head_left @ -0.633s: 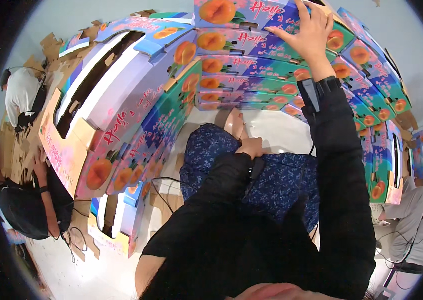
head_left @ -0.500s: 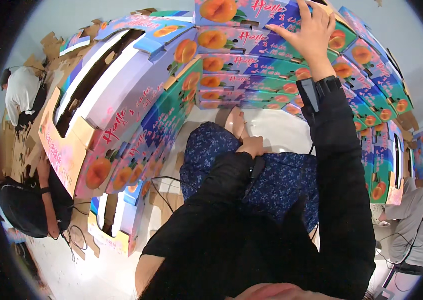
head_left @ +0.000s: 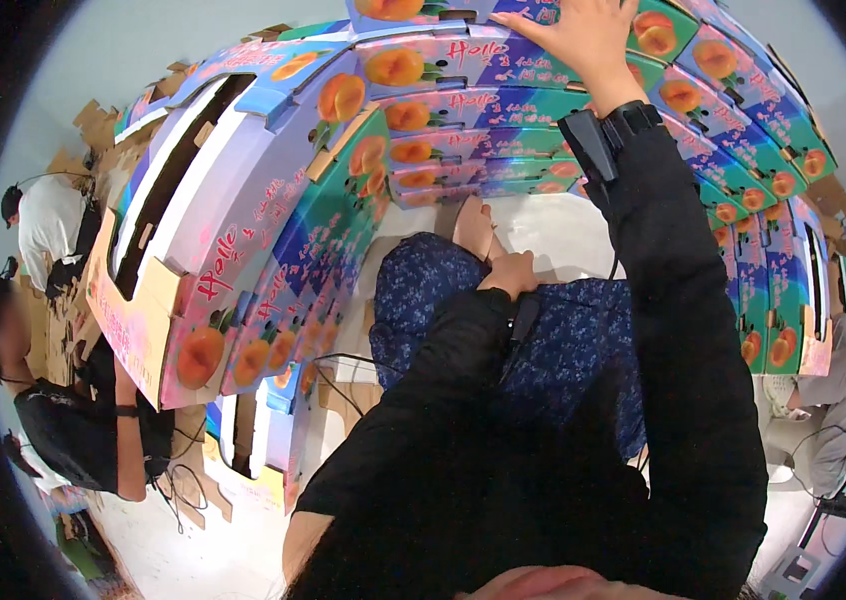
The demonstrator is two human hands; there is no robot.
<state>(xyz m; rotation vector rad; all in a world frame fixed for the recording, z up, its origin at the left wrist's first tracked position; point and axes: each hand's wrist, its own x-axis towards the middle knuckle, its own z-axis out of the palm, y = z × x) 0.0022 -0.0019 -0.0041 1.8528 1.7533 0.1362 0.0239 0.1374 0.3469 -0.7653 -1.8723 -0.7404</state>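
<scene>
Materials as I see them, placed from the stacked fruit cartons (head_left: 463,110):

- Stacked fruit cartons: printed cardboard, smooth with a light sheen, peach pictures on blue and green; cut edges show raw brown board.
- Right hand (head_left: 583,35), flat on the top carton: bare skin; black matt wrist strap (head_left: 633,118) below it.
- Sleeves (head_left: 683,330), below the cartons: black matt cloth.
- Trousers (head_left: 423,290), at the cartons' foot: dark blue patterned cloth, soft.
- Left hand (head_left: 513,272), on the trousers.
- Cardboard scraps (head_left: 93,125), left of the cartons: plain brown, rough.
</scene>
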